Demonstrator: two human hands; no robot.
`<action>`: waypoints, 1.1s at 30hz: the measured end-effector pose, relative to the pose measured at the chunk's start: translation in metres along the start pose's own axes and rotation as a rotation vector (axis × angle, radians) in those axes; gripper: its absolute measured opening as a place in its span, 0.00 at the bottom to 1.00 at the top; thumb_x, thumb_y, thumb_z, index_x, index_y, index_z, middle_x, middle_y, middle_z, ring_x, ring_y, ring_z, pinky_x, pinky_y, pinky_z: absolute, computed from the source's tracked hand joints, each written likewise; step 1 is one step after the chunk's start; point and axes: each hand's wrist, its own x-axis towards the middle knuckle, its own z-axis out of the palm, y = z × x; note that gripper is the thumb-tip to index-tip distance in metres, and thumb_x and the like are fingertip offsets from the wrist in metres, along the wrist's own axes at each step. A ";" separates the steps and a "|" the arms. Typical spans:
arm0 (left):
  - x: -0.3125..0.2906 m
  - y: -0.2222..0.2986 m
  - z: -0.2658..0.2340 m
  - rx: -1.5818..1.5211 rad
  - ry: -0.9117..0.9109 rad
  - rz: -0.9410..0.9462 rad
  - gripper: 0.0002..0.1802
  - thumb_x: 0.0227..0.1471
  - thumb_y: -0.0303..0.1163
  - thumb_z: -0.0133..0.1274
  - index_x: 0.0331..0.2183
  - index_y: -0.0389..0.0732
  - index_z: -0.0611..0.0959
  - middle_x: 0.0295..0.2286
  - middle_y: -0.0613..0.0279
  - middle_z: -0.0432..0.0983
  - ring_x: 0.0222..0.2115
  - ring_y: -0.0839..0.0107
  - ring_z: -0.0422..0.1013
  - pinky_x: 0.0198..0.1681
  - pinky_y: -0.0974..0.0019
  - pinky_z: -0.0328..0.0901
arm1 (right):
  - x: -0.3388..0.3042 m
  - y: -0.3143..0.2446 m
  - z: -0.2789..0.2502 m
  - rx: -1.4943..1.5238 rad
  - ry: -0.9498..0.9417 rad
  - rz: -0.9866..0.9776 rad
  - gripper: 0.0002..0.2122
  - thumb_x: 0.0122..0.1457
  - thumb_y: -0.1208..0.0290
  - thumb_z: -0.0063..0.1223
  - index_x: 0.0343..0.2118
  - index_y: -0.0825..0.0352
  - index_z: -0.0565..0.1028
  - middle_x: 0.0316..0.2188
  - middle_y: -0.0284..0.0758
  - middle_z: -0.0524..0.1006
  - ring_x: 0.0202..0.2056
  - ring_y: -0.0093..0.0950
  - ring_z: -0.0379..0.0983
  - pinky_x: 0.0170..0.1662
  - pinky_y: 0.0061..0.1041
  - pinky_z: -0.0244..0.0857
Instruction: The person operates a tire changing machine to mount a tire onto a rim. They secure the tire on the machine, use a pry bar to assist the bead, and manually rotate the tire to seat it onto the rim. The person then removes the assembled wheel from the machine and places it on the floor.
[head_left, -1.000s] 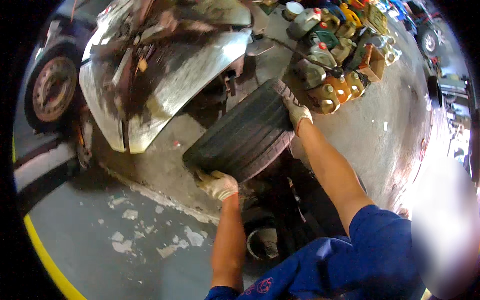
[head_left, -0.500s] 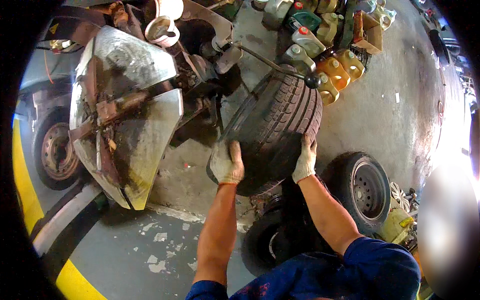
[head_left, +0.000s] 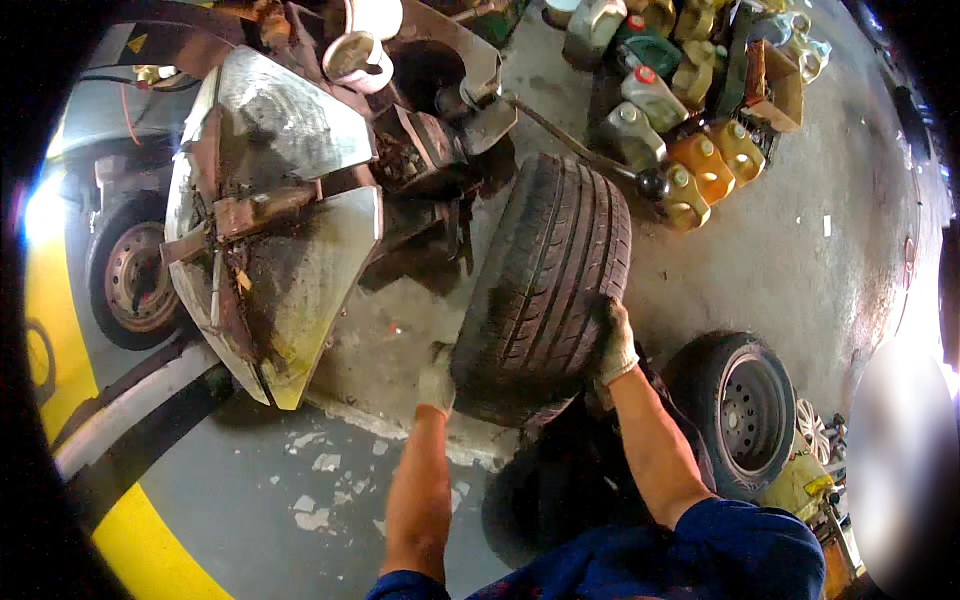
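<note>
Tire point(head_left: 555, 280), big and black, is between the two hands, tipped a bit, with its grooved side facing up. The gloved right hand point(head_left: 619, 345) grips the tire's right edge, thumb up. The gloved left hand point(head_left: 437, 380) is at the tire's left side, low down. It looks dim and blurry, so I cannot tell if its fingers are curled. Left of the left hand are big, dirty metal plates point(head_left: 320, 290), and farther left is a rusty wheel point(head_left: 138, 282). A white pot point(head_left: 374, 18) is well ahead of the left hand, a bit to its left. Ahead of the right hand, a bent bar point(head_left: 572, 143) ends in a black knob point(head_left: 653, 184), close to a bunch of jugs point(head_left: 698, 165). A brown box point(head_left: 784, 108) is by the jugs, on their right. Right of the right hand and a bit nearer the body is a wheel with a gray rim point(head_left: 737, 412). Below the left hand, the gray floor point(head_left: 245, 480) has pale worn spots, and a yellow stripe point(head_left: 150, 550) is farther left.
</note>
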 end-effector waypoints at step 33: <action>-0.085 0.203 0.247 1.070 0.297 0.711 0.33 0.63 0.58 0.43 0.59 0.46 0.78 0.56 0.29 0.66 0.54 0.25 0.65 0.56 0.21 0.56 | 0.062 -0.232 0.205 -1.695 0.268 -1.622 0.13 0.48 0.72 0.67 0.38 0.63 0.80 0.30 0.38 0.78 0.33 0.40 0.77 0.38 0.39 0.72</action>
